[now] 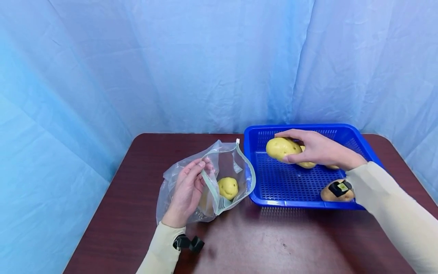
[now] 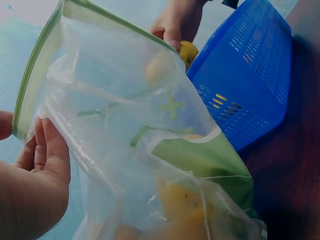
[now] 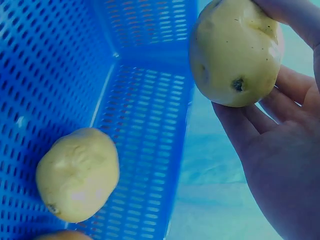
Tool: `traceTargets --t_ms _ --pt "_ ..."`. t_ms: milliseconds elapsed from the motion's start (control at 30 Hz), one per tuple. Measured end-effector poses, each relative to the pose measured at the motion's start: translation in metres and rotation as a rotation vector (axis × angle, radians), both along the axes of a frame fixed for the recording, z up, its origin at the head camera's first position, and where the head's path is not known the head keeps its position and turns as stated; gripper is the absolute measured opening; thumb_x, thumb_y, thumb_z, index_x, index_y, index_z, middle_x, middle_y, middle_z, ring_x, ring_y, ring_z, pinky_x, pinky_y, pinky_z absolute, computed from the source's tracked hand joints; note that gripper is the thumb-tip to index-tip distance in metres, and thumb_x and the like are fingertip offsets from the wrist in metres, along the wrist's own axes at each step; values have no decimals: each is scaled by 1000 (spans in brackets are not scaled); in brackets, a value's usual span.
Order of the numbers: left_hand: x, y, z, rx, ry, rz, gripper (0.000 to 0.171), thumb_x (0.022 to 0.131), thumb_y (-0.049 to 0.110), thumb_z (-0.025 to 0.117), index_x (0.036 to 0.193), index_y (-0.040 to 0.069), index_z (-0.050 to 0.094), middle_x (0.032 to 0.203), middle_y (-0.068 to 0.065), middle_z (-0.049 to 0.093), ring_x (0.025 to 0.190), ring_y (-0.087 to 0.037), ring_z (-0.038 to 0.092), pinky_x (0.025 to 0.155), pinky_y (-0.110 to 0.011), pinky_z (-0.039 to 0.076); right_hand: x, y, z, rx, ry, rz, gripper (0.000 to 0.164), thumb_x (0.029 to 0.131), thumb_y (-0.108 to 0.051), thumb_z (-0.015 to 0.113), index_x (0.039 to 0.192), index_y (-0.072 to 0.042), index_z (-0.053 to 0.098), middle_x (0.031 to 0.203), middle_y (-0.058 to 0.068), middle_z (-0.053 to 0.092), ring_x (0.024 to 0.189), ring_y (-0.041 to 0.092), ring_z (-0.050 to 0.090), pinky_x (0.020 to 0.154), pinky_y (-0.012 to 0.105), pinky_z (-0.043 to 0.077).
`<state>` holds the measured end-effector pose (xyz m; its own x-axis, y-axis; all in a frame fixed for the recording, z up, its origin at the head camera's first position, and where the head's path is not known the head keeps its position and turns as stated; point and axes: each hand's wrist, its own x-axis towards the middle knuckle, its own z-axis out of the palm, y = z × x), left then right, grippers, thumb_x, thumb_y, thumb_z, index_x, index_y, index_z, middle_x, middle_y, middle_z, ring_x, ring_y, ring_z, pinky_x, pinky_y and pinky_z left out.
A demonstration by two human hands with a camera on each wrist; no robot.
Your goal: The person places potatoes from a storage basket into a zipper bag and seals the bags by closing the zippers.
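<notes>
My right hand [image 1: 313, 147] grips a yellow potato [image 1: 278, 148] above the blue plastic basket [image 1: 280, 204]. In the right wrist view the thumb and fingers wrap the sides of this potato [image 3: 235, 55]. My left hand [image 1: 187, 186] pinches the rim of a clear zip bag [image 1: 171, 194], whose mouth gapes toward the basket. Inside the bag a potato [image 1: 227, 188] shows through the opening, and the left wrist view shows more potatoes [image 2: 180, 200] through the plastic near the bottom.
In the basket lie another yellow potato [image 3: 77, 175] behind the right hand and a browner potato [image 1: 330, 192] at the near right corner, partly under the wrist camera [image 1: 340, 187]. Everything stands on a dark red-brown table [image 1: 260, 243]. A blue curtain [image 1: 205, 68] hangs behind it.
</notes>
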<state>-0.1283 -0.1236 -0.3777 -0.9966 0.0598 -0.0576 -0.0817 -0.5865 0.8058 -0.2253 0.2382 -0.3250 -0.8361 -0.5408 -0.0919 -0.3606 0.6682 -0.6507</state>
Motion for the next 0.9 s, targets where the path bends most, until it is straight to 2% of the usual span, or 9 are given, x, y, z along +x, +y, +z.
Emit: traceTargets --t_ms 233,367,500,633,800,900 --pt "-3 1 -1 1 -8 2 14 106 7 53 112 2 65 97 -5 70 88 -10 70 83 -20 58 9 -5 9 -25 101 3 65 91 -36 81 148 -20 55 133 2 63 107 22 58 84 41 52" --pt "-4 1 -1 0 -13 5 14 106 7 53 112 2 66 98 -5 70 88 -9 70 84 -20 58 16 -9 10 -42 162 19 64 92 -34 80 149 -19 55 133 4 62 106 21 57 80 35 52" --pt "-5 2 -2 6 -10 4 14 106 6 53 112 3 66 97 -5 71 88 -9 70 83 -20 58 24 -14 10 -93 181 18 63 92 -30 80 149 -20 55 137 4 61 105 20 58 78 28 53" --pt "-6 3 -3 8 -11 2 15 107 6 52 112 2 65 96 -5 70 87 -9 70 83 -20 58 31 -19 9 -132 230 21 63 90 -27 81 148 -16 56 139 6 61 106 20 59 79 26 53" --pt "-7 4 -4 6 -13 1 15 107 6 52 112 2 65 96 -5 70 87 -9 70 82 -19 58 40 -27 7 -156 241 -11 64 90 -28 82 148 -17 56 142 6 60 113 22 60 84 30 54" --pt "-7 4 -4 6 -12 -1 15 107 6 51 112 3 65 95 -4 71 87 -9 70 82 -20 58 46 -32 5 -179 229 -21 65 91 -28 81 149 -17 54 144 5 59 118 23 59 90 28 54"
